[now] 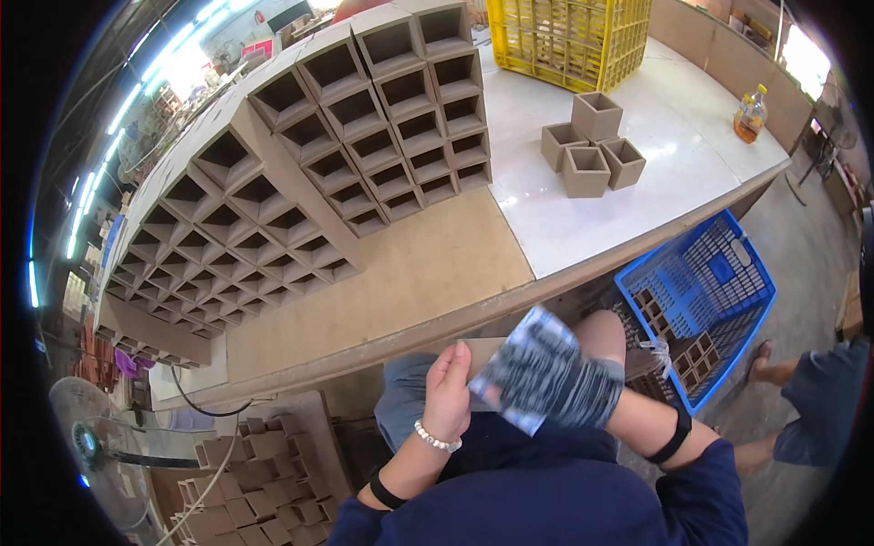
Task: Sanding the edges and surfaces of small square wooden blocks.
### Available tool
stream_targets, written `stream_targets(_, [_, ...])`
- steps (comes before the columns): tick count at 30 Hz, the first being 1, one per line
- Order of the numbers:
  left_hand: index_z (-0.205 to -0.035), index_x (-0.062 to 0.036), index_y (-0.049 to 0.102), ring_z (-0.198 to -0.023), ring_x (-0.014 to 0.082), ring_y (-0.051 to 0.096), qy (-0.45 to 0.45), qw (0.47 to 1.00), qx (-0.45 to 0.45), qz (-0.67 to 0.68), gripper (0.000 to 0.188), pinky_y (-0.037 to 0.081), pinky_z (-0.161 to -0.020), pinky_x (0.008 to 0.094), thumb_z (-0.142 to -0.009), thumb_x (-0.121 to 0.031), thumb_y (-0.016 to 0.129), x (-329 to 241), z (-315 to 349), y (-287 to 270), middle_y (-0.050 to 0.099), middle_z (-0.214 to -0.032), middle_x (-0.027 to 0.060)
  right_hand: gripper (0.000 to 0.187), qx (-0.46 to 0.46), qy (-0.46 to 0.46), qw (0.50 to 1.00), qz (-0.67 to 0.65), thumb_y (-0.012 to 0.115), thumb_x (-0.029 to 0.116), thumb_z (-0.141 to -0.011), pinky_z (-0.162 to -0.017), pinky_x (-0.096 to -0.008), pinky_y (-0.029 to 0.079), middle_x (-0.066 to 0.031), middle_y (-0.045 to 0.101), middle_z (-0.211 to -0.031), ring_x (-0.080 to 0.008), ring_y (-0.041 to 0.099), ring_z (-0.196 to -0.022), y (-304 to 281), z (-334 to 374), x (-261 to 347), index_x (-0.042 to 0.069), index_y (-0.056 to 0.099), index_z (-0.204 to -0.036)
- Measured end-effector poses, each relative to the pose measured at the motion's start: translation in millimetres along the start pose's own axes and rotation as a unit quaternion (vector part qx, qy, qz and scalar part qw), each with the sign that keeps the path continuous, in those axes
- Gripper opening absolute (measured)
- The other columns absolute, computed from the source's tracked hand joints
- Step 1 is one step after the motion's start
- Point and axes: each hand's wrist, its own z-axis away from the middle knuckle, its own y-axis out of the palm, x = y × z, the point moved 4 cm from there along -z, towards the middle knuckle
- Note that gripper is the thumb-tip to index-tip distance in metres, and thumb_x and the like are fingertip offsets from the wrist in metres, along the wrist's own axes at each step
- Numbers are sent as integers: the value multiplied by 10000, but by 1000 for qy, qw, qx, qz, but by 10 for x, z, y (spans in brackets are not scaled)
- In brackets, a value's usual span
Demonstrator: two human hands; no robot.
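Note:
My bare left hand [447,389], with a beaded bracelet at its wrist, grips a small brown box [485,348] above my lap, the thumb on top. Only a strip of the box shows; the rest is behind my hands. Over its right side lies my right hand [566,375] in a dark grey mottled knit glove, smeared by motion. It is closed on a blue-and-white cloth [537,320], which sticks out above and below the fingers. On the table's white part stand several open square brown boxes [585,173], one raised above the others.
Stacked brown boxes [401,91] rise along the table's [437,259] left and back. A yellow crate [569,41] and a bottle [751,114] stand farther right. Beside my right leg is a blue crate [719,246] holding boxes. A fan [86,441] is at lower left; another person's legs [801,400] at right.

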Motion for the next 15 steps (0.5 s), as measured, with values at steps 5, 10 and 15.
stream_targets(5, [-931,-12,558,-795,85,546,20,999,-23,-11,274,425,-734,236,-922,-253,428,-18,7,10,602,-886,38,174,55,81,978,186,503,249,-777,-791,-464,410,-56,565,-910,-239,540,-840,-90,-47,-447,130,586,-874])
stream_targets(10, [-930,-12,560,-791,95,559,-45,999,5,17,273,435,-727,236,-920,-251,429,-53,64,48,607,-888,43,118,66,-41,994,75,497,210,-784,-722,-416,442,-45,555,-810,-234,532,-782,-183,-145,-97,144,579,-839])
stream_targets(15, [-935,-9,562,-769,102,574,-30,999,17,-8,280,448,-710,241,-918,-257,432,-3,49,28,614,-863,47,209,-2,30,995,99,497,203,-785,-794,-465,404,-69,581,-918,-271,539,-866,-169,6,-353,122,550,-971])
